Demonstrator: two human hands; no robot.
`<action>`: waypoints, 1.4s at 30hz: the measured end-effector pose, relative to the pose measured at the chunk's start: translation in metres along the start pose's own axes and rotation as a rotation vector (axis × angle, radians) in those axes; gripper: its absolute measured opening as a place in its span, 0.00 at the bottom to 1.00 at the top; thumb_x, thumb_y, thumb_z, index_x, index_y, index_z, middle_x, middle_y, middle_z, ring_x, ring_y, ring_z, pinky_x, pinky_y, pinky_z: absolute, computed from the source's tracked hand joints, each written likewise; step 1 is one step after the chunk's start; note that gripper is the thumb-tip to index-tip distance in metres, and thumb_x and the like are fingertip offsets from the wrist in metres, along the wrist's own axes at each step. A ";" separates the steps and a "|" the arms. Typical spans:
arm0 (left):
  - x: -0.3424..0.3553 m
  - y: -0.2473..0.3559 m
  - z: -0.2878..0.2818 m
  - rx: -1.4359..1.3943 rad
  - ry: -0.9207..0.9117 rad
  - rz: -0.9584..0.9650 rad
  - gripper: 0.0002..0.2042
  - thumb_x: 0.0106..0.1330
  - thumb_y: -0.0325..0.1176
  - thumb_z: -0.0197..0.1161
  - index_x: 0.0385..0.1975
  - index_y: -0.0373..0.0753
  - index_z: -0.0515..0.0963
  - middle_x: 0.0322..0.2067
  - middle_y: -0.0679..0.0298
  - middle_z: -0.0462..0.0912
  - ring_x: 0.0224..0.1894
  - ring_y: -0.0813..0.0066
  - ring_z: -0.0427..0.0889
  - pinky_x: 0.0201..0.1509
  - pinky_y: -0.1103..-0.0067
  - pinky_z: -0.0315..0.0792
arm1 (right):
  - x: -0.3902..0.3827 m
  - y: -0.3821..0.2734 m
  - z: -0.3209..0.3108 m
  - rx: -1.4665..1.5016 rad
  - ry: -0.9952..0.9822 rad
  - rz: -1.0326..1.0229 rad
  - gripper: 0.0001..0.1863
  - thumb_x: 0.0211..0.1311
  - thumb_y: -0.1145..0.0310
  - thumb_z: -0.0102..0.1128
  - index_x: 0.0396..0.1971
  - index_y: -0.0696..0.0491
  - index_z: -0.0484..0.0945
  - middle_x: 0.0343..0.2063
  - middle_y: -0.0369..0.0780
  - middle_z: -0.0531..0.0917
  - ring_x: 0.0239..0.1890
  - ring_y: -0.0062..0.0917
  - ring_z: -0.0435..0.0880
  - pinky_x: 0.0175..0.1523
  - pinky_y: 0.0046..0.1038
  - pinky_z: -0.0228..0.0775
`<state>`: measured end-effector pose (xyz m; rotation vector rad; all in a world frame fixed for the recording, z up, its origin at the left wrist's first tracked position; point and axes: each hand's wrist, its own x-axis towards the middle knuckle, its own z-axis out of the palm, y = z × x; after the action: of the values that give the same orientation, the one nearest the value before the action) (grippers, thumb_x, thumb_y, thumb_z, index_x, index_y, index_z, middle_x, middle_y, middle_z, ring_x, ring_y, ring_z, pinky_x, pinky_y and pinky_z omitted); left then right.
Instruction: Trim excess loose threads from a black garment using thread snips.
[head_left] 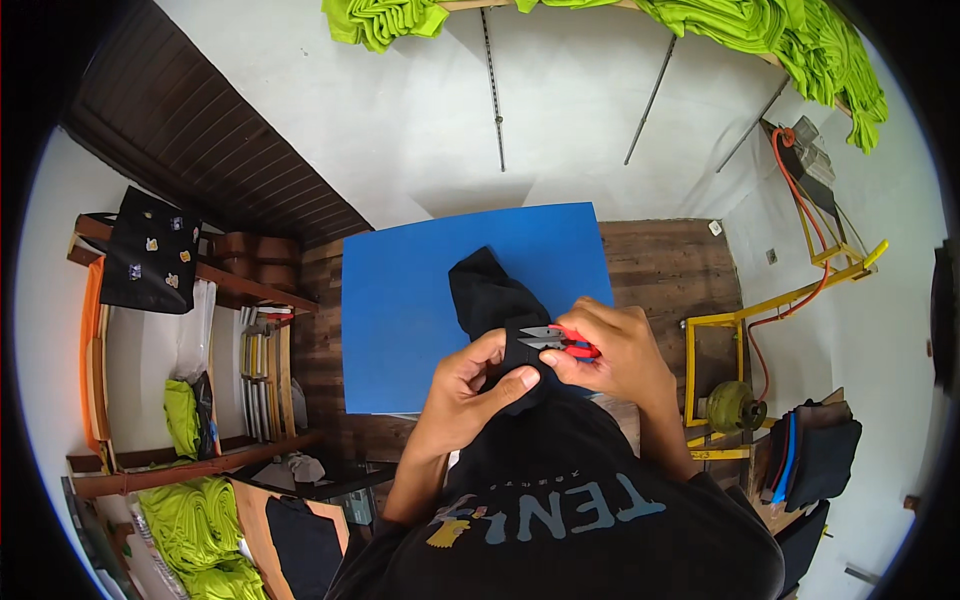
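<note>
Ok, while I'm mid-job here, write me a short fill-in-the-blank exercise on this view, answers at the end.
1. The right grip holds small snips whose handles are coloured ____.
2. The left grip pinches cloth that is coloured ____.
3. The flat tabletop beyond the hands is coloured ____.
4. The yellow metal frame with the round tank stands on the person's ____ side.

Missing words: red; black; blue; right.

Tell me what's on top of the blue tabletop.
Black cloth, held in the left hand, extends over the blue tabletop. Anything directly beneath the cloth is covered and cannot be seen.
</note>
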<state>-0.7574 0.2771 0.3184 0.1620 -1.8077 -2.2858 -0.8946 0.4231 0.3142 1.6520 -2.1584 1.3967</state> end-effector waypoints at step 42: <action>0.017 -0.012 -0.011 -0.186 0.203 -0.088 0.08 0.64 0.26 0.63 0.40 0.32 0.80 0.33 0.69 0.81 0.35 0.88 0.75 0.39 0.87 0.69 | -0.010 0.048 0.032 0.807 0.116 0.472 0.11 0.56 0.80 0.64 0.31 0.54 0.70 0.30 0.34 0.79 0.25 0.09 0.68 0.31 0.15 0.61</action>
<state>-0.7728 0.2648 0.3054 0.4326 -1.5090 -2.3840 -0.9150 0.4086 0.2614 1.1617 -2.1284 2.6852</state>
